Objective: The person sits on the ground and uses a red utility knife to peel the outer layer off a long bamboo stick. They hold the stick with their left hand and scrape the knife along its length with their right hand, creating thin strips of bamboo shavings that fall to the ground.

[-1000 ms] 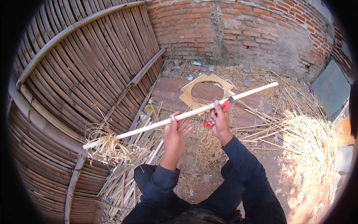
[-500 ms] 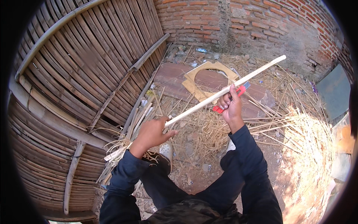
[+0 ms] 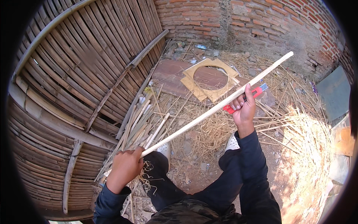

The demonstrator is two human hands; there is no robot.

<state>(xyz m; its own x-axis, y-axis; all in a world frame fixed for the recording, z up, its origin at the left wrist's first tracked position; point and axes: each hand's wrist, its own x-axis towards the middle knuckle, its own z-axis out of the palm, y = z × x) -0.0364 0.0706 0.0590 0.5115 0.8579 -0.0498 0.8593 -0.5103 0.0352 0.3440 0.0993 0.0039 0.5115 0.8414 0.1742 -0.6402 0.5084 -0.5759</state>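
Note:
A long pale bamboo strip (image 3: 209, 112) slants across in front of me, its lower end at the left and its far end up at the right. My left hand (image 3: 125, 166) is closed around its lower part. My right hand (image 3: 244, 110) is wrapped round a red-handled cutter knife (image 3: 257, 92) and presses its thumb along the strip. The knife's blade points up and to the right, with the strip lying just above it. Thin curled shavings (image 3: 146, 175) hang beside my left hand, over my left leg.
Several split strips (image 3: 140, 121) lie on the left by the bamboo slat wall (image 3: 85, 71). Ahead, a yellowish board with a round hole (image 3: 188, 80) rests on a brown panel (image 3: 164, 74). Shavings (image 3: 212, 134) cover the ground; a brick wall (image 3: 201, 22) stands behind.
My left hand has moved down and left, its fingers now closed on the strip. My right hand has shifted slightly right with the knife. More of the strip shows between my hands.

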